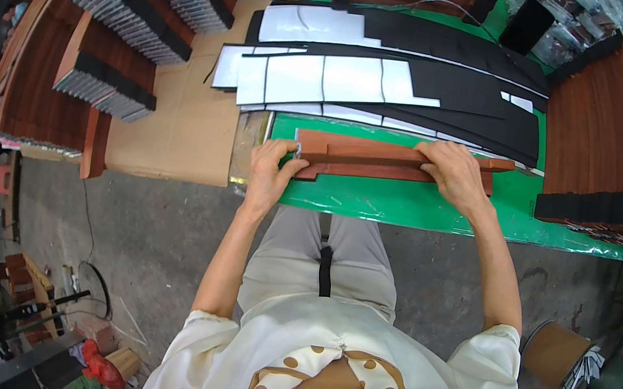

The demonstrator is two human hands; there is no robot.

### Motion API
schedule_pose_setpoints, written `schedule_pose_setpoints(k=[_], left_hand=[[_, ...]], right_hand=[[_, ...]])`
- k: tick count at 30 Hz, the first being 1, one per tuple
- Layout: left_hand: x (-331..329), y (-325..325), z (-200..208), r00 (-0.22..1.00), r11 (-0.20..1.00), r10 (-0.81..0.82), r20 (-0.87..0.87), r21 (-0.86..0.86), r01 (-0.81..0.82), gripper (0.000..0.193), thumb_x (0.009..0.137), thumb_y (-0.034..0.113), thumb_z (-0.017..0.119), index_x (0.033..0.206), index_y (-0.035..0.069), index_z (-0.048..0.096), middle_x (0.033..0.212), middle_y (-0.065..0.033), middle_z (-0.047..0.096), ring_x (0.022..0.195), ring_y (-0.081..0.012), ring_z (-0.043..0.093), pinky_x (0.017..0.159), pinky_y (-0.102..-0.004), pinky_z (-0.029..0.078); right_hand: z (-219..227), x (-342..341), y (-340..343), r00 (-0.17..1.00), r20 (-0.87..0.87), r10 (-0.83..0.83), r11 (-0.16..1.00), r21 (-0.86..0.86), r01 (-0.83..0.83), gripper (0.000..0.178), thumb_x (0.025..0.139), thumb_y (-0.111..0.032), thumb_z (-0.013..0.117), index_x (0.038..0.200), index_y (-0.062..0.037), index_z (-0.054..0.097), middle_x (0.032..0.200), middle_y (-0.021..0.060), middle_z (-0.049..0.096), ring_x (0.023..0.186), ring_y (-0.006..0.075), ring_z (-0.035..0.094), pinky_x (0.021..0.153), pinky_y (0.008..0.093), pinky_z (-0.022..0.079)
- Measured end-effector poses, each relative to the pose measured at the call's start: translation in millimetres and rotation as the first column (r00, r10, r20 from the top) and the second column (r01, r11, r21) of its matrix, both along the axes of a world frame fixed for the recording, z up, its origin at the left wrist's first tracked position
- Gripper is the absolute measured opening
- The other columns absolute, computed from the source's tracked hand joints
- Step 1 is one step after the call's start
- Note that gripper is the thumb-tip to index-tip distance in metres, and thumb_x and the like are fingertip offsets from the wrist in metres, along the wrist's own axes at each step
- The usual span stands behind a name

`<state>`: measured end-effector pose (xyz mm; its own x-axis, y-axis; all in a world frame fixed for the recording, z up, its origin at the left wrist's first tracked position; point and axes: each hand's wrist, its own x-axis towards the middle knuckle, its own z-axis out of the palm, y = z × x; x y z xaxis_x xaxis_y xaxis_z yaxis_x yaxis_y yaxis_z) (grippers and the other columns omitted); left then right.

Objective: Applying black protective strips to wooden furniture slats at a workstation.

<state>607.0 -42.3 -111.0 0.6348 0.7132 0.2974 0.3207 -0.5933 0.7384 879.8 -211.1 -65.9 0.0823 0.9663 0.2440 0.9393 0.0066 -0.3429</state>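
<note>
Reddish-brown wood-grain boards [372, 149] lie lengthwise in front of me on a green work surface [401, 203]. A darker narrow edge runs along their middle, so one board seems tilted up on its side. My left hand [270, 171] pinches the left end, fingertips and thumb at a small pale-grey edge there. Toward the right end, my right hand [453, 173] grips the board's upper edge, fingers over the top and thumb on the near side. The part under the right palm is hidden.
Behind the boards lie black sheets [476, 98] with white backing pieces [322, 81]. Stacks of brown boards with black padded ends stand left [108, 82] and right [602, 132]. Brown cardboard [173, 134] covers the left tabletop. A black box-shaped object [527, 26] sits at the back.
</note>
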Motion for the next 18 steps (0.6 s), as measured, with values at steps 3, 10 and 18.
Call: schedule_pose_setpoints(k=[3,10,18], left_hand=[[-13.8,1.7,4.1,0.996,0.999,0.001,-0.094,0.04,0.002,0.024,0.072,0.011,0.069,0.093,0.003,0.06,0.087,-0.0096,0.06,0.081,-0.026,0.055,0.078,-0.0351,0.037],[-9.5,34.8,23.5,0.99,0.962,-0.024,0.142,-0.265,0.062,0.034,0.078,0.001,0.06,0.111,0.0,0.056,0.11,-0.0138,0.058,0.104,-0.028,0.054,0.088,-0.0354,0.043],[107.7,106.8,35.7,0.947,0.872,-0.141,-0.289,0.417,0.256,0.034,0.08,0.019,0.062,0.112,0.007,0.057,0.12,-0.0107,0.055,0.114,-0.0248,0.049,0.094,-0.0532,0.033]], right_hand=[[11.7,-8.5,6.9,0.996,-0.079,0.049,0.994,-0.095,-0.057,0.032,0.074,-0.007,0.064,0.105,-0.0051,0.056,0.099,0.0088,0.059,0.097,0.0265,0.053,0.082,0.0391,0.041],[42.6,21.6,26.3,0.98,-0.186,-0.065,0.996,0.056,0.076,0.034,0.077,-0.008,0.062,0.11,-0.0014,0.056,0.106,0.0144,0.057,0.103,0.0303,0.052,0.087,0.0378,0.042],[6.2,51.0,166.7,0.997,-0.048,-0.059,0.996,0.066,0.062,0.017,0.081,-0.009,0.058,0.096,-0.003,0.062,0.093,0.0111,0.061,0.087,0.0297,0.059,0.076,0.0379,0.047]])
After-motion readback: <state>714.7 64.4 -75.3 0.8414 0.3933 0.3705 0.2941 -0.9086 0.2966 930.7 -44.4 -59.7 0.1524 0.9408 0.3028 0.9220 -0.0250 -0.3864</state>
